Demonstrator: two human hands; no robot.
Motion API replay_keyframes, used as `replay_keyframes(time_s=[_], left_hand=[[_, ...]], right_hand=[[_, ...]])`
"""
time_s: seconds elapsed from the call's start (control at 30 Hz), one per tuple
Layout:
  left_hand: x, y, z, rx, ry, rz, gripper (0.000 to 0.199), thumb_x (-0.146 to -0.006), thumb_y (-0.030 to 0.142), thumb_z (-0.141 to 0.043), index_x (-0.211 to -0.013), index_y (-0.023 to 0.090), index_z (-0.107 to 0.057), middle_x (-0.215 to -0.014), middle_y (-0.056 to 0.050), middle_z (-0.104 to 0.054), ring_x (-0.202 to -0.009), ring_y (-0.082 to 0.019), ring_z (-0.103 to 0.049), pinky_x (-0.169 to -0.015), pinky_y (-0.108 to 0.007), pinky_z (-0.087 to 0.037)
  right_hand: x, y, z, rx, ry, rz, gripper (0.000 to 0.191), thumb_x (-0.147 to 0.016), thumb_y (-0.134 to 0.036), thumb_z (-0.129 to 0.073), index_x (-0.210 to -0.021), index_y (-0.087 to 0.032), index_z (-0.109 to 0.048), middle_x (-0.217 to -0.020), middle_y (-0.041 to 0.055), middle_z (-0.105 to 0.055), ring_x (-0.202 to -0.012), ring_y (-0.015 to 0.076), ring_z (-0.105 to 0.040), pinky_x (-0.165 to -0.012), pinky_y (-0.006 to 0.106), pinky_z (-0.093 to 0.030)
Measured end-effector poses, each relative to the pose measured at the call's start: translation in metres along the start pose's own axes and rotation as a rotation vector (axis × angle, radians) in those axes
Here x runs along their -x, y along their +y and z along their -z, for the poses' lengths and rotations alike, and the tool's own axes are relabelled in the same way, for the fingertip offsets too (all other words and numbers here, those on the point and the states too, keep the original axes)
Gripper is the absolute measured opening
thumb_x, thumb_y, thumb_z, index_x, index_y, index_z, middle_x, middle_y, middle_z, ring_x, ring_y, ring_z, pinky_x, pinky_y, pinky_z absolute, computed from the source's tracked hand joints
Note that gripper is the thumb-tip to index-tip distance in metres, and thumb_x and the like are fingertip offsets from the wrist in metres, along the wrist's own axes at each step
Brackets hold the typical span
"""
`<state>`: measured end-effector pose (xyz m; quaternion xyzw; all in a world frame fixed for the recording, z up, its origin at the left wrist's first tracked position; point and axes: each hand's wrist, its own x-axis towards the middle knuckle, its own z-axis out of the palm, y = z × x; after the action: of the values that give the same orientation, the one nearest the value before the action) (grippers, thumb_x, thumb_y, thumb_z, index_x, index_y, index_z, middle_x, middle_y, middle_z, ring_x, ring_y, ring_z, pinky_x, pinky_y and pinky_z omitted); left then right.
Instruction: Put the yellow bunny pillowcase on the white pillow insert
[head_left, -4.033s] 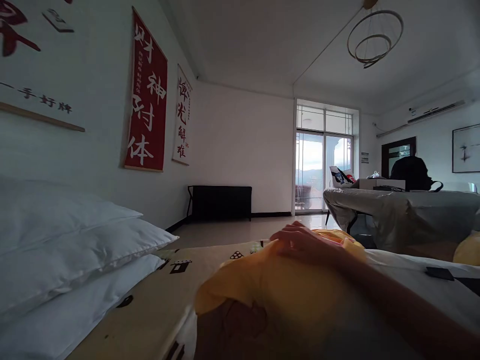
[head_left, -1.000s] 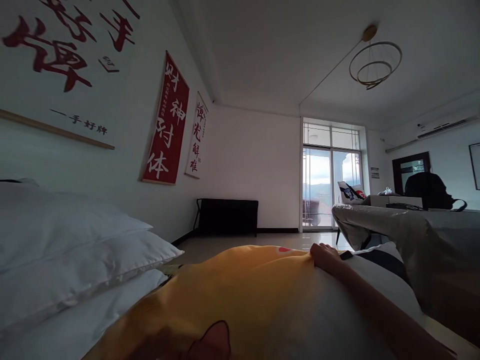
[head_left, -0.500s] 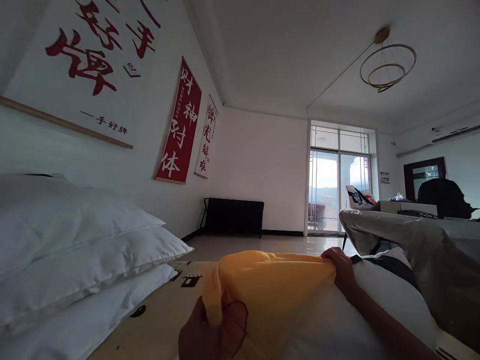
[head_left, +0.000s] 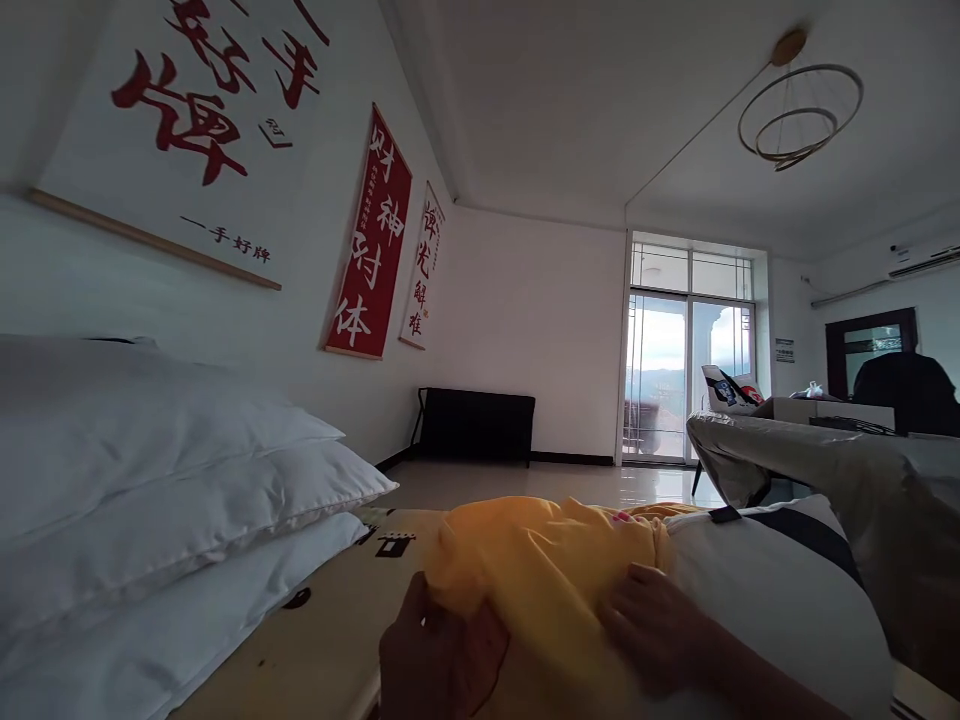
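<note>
A yellow pillowcase (head_left: 540, 550) lies bunched over the near end of a white pillow (head_left: 780, 590) with a dark band across it. My left hand (head_left: 442, 645) is closed on the pillowcase's near left corner, thumb and fingers pinching the cloth. Toward the right end of the yellow cloth, my right hand (head_left: 652, 625) grips the fabric beside the exposed white pillow; its fingers are curled and slightly blurred. Folds of the pillowcase hide part of the pillow. A small pink patch shows at the far edge of the cloth.
White pillows (head_left: 187, 500) are stacked at the left on a beige patterned surface (head_left: 322, 610). To the right stands a table under plastic sheeting (head_left: 795, 450), with boxes on it. A black folded item (head_left: 476, 428) leans by the far wall, left of a glass door (head_left: 690, 370).
My right hand has moved nearer and down from the pillowcase's far edge, drawing the cloth with it. The yellow cloth is now more crumpled. The view has shifted slightly left.
</note>
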<state>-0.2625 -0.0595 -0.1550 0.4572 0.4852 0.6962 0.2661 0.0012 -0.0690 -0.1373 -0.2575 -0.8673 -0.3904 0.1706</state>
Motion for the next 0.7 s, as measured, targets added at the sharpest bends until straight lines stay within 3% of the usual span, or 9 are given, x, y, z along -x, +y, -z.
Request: replay_keyframes(time_s=[0.1,0.23,0.27,0.33,0.4,0.43,0.5,0.6,0.7], left_hand=[[0.004,0.001,0.0,0.128,0.009,-0.037,0.022,-0.07,0.039,-0.056,-0.077,0.018,-0.055,-0.065,0.001,-0.059,-0.068,-0.017,-0.057,-0.058,-0.023,-0.043],[0.007,0.008,0.0,0.294,-0.099,-0.009,0.025,-0.066,0.033,-0.06,-0.085,0.017,-0.058,-0.077,-0.002,-0.064,-0.077,-0.02,-0.059,-0.063,-0.025,-0.047],[0.008,0.011,-0.001,0.311,-0.105,0.012,0.029,-0.064,0.035,-0.063,-0.086,0.017,-0.059,-0.078,-0.002,-0.065,-0.077,-0.021,-0.059,-0.063,-0.026,-0.048],[0.012,0.015,-0.003,0.289,-0.087,0.045,0.037,-0.059,0.042,-0.067,-0.085,0.017,-0.06,-0.079,-0.004,-0.066,-0.076,-0.022,-0.06,-0.061,-0.028,-0.048],[0.015,0.015,-0.006,0.209,-0.024,0.04,0.042,-0.057,0.051,-0.067,-0.08,0.017,-0.06,-0.08,-0.006,-0.067,-0.078,-0.024,-0.06,-0.062,-0.03,-0.049],[0.016,0.012,-0.007,0.178,0.006,0.022,0.043,-0.058,0.054,-0.066,-0.078,0.016,-0.06,-0.082,-0.008,-0.067,-0.083,-0.025,-0.061,-0.067,-0.032,-0.049],[0.017,0.005,-0.009,0.21,0.028,-0.004,0.045,-0.065,0.058,-0.06,-0.082,0.016,-0.059,-0.089,-0.01,-0.066,-0.096,-0.027,-0.059,-0.079,-0.033,-0.049],[0.02,-0.004,-0.011,0.32,0.005,-0.015,0.049,-0.076,0.063,-0.047,-0.085,0.016,-0.059,-0.092,-0.01,-0.066,-0.095,-0.024,-0.06,-0.079,-0.032,-0.049],[0.026,-0.002,-0.015,0.301,0.073,-0.117,0.049,-0.074,0.065,-0.049,-0.08,0.018,-0.059,-0.08,-0.009,-0.066,-0.081,-0.022,-0.061,-0.072,-0.03,-0.049]], right_hand=[[-0.01,-0.015,0.026,-0.119,-0.166,-0.064,0.027,-0.067,-0.043,-0.059,-0.081,-0.02,-0.057,-0.074,0.0038,-0.064,-0.064,0.0192,-0.055,-0.063,0.033,-0.04],[-0.042,-0.018,0.09,-0.534,-0.332,-0.097,0.028,-0.075,-0.045,-0.06,-0.092,-0.023,-0.062,-0.087,0.0023,-0.065,-0.078,0.0178,-0.06,-0.072,0.03,-0.043],[-0.052,-0.014,0.104,-0.671,-0.336,-0.077,0.026,-0.078,-0.042,-0.059,-0.095,-0.024,-0.063,-0.091,0.0016,-0.066,-0.081,0.0164,-0.06,-0.073,0.028,-0.044],[-0.075,-0.002,0.12,-0.828,-0.193,-0.13,0.03,-0.08,-0.038,-0.058,-0.108,-0.026,-0.061,-0.103,0.0012,-0.064,-0.093,0.0152,-0.059,-0.08,0.026,-0.043],[-0.099,0.009,0.118,-0.771,0.009,-0.244,0.046,-0.079,-0.036,-0.06,-0.122,-0.026,-0.052,-0.121,0.0035,-0.057,-0.11,0.0177,-0.051,-0.093,0.032,-0.038],[-0.11,0.012,0.11,-0.701,0.049,-0.284,0.054,-0.077,-0.036,-0.062,-0.128,-0.025,-0.047,-0.125,0.0051,-0.054,-0.114,0.0197,-0.048,-0.098,0.036,-0.033],[-0.127,0.012,0.088,-0.602,-0.017,-0.301,0.055,-0.076,-0.037,-0.064,-0.126,-0.023,-0.048,-0.117,0.0067,-0.059,-0.109,0.0216,-0.05,-0.097,0.04,-0.032],[-0.141,0.001,0.053,-0.573,-0.096,-0.337,0.021,-0.083,-0.04,-0.056,-0.086,-0.02,-0.062,-0.075,0.0001,-0.062,-0.073,0.0141,-0.051,-0.074,0.028,-0.037],[-0.142,-0.007,0.031,-0.55,0.048,-0.378,0.038,-0.091,-0.04,-0.043,-0.061,-0.018,-0.05,-0.058,-0.003,-0.05,-0.059,0.0102,-0.039,-0.06,0.024,-0.03]])
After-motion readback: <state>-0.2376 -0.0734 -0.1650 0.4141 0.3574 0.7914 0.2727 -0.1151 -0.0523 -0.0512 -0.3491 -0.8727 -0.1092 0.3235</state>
